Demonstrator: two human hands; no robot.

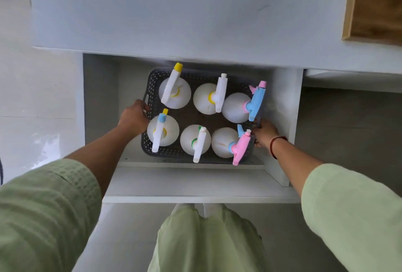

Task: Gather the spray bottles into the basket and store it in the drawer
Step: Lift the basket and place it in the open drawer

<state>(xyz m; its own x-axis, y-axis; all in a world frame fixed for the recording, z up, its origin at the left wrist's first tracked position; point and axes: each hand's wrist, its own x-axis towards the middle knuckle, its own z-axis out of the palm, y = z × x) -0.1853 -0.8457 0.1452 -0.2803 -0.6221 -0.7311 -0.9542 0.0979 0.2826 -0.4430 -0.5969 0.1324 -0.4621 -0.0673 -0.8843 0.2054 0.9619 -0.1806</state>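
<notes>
Lowering the basket (152,80) level matters most, since six spray bottles (175,93) stand upright in it with tall trigger heads. The basket sits inside the open drawer (195,184). Left hand (133,117) curls around the basket's left handle; right hand (264,133) pinches its right rim. Above the drawer runs a plain white countertop (174,10), with a wooden tray (374,6) at its far right.

Soft even daylight, faint shadows, slight blur, wide-angle edge distortion
</notes>
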